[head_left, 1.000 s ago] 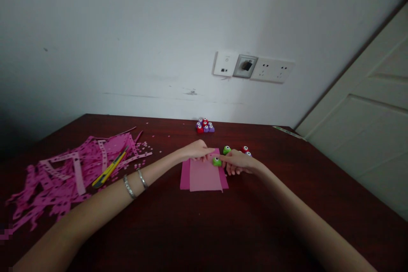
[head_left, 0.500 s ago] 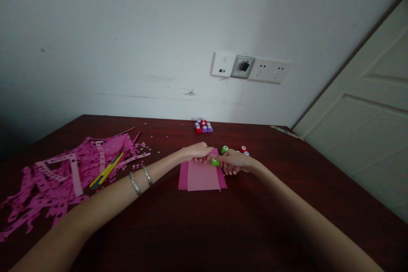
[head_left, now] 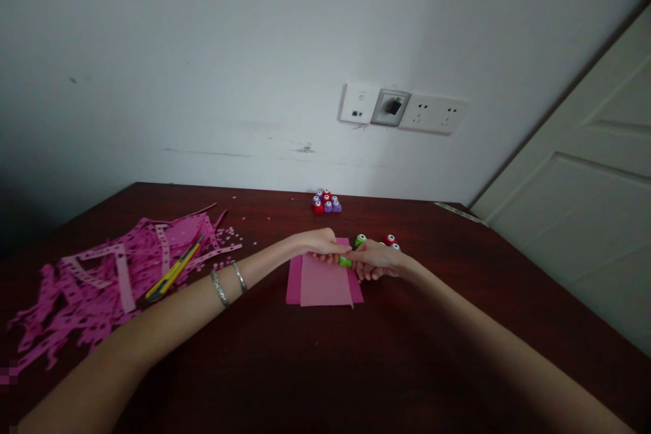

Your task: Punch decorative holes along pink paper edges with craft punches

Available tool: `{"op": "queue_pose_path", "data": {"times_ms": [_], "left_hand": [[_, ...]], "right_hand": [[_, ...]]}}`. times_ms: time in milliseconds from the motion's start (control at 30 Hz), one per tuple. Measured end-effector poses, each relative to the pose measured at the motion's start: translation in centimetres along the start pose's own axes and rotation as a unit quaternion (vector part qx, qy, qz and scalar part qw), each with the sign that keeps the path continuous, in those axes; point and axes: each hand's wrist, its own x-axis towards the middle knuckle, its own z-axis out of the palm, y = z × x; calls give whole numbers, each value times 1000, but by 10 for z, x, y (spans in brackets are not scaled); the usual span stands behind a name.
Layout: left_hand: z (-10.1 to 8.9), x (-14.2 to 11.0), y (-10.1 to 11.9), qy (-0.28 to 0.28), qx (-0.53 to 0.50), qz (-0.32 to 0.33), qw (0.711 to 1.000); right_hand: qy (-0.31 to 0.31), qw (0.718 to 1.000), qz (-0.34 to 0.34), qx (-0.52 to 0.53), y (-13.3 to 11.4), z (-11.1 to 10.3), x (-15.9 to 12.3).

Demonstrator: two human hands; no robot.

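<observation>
A small green craft punch [head_left: 345,262] sits over the right far part of a light pink paper sheet [head_left: 325,288], which lies on a darker pink sheet [head_left: 293,285]. My left hand [head_left: 322,243] is closed, its fingers curled under, with one digit reaching onto the punch's top and covering its button. From the right, my right hand [head_left: 375,256] closes round the side of the same punch, fingers bent. Just beyond my right hand stand another green punch [head_left: 361,240], a red punch [head_left: 390,240] and a purple punch [head_left: 395,247], partly hidden.
A cluster of red and purple punches [head_left: 326,202] stands near the wall. On the left, a heap of punched pink paper strips [head_left: 96,285] carries a yellow utility knife [head_left: 175,270], with tiny cut-outs [head_left: 231,237] scattered beside it. Wall sockets [head_left: 432,114] sit above the table.
My left hand has moved right, from the paper beside the punch onto the punch's top, hiding its white button. My right hand stays at the punch. The camera view shifts slightly.
</observation>
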Motion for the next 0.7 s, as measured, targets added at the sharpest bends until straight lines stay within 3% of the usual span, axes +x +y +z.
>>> {"op": "queue_pose_path", "data": {"times_ms": [367, 700], "left_hand": [[2, -5, 9, 21, 9, -31, 999], [11, -4, 2, 35, 22, -32, 999]], "right_hand": [[-1, 1000, -10, 5, 4, 0, 5], [-1, 1000, 11, 18, 4, 4, 7]]}}
